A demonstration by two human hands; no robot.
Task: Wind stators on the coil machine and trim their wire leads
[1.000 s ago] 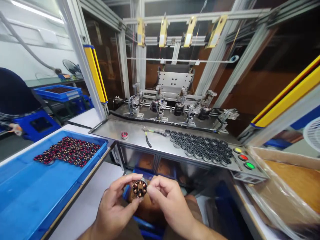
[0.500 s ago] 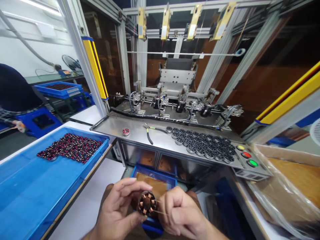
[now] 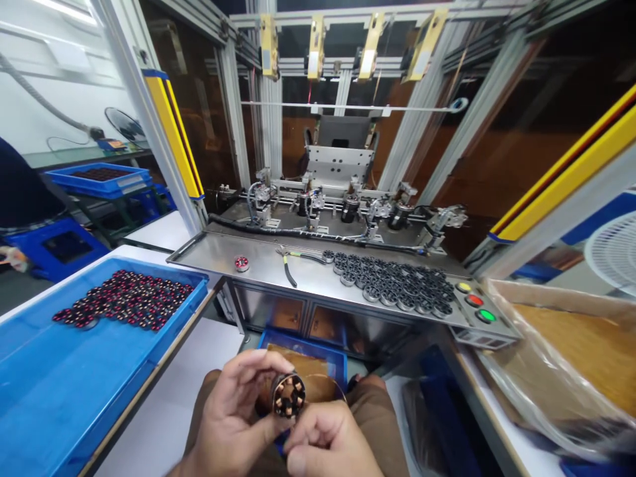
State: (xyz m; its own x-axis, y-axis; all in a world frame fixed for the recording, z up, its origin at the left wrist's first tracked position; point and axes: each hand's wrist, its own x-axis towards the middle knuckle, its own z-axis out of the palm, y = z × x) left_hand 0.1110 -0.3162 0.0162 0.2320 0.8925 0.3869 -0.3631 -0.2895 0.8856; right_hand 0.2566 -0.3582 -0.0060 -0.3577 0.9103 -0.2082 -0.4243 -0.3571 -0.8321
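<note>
"What's on your far left?"

"A blue tray (image 3: 64, 377), lots of it bare, w/ a pile of coil parts (image 3: 124, 298) toward the back."

"Next, L to R?"

"My L hand (image 3: 228, 411), thumb & fingers curved round a coil ring (image 3: 297, 401), gripping its rim. Beyond, on the counter (image 3: 213, 255): a red-topped part (image 3: 241, 264), then pliers (image 3: 288, 270), handles spread."

"Where's the ring exactly?"

"In front of me, over a blue box (image 3: 342, 363), copper coils facing me."

"How would it handle?"

"Prob. light & stiff, metal edge a bit slick; coils look easy to scuff, so hold the outer rim. The thin wire (image 3: 332, 379) arching off to the right is prob. springy, easily kinked."

"R hand?"

"My R hand (image 3: 322, 430) is just below the ring, fingertips pinched together; can't tell what's between them. Farther R: black rings (image 3: 397, 281) in rows, then a green button (image 3: 485, 316)."

"Any diff. vs. half a sec ago?"

"Yes: R hand was a fist beside the ring, wire strands running straight to it. Now it's lower & the wire bows in a loop. L grip's approx. the same."
</note>
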